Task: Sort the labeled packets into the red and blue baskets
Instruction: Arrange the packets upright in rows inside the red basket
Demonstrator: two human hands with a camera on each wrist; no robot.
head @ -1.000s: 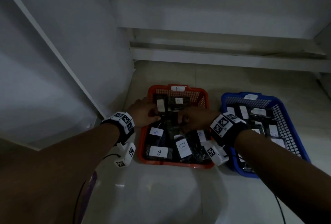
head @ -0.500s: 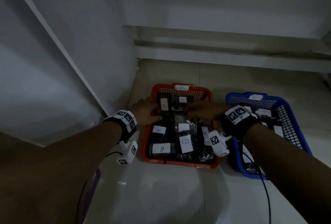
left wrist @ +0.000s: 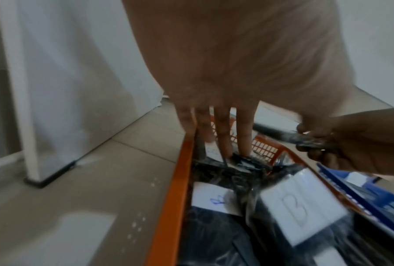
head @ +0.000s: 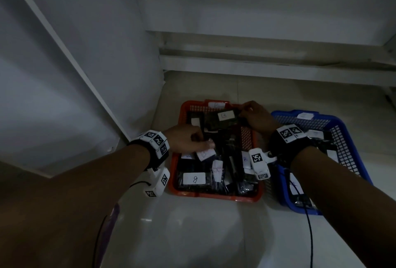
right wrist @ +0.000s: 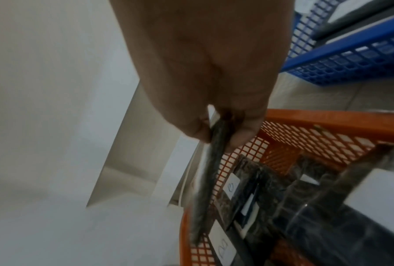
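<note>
The red basket (head: pixel 214 197) holds several black packets with white labels. To its right, the blue basket (head: pixel 347 127) holds more. My right hand (head: pixel 246 113) is over the far end of the red basket. It pinches the edge of a black packet labelled B (head: pixel 220 120), lifted clear of the pile; the right wrist view shows that packet (right wrist: pixel 205 189) edge-on between thumb and fingers (right wrist: pixel 244 133). My left hand (head: pixel 205 142) is over the basket's left side. Its straight fingers (left wrist: pixel 223 144) press down on a black packet (left wrist: pixel 244 163) there.
A white wall panel with a slanted post (head: pixel 64 49) stands close on the left. A low white ledge (head: pixel 278 66) runs behind the baskets. Pale tiled floor (head: pixel 192 235) lies in front. A black cable (head: pixel 308 235) hangs from my right wrist.
My right hand has lifted the B-labelled packet out of the pile and carried it to the far end of the red basket. My left hand has shifted slightly right onto the packets.
</note>
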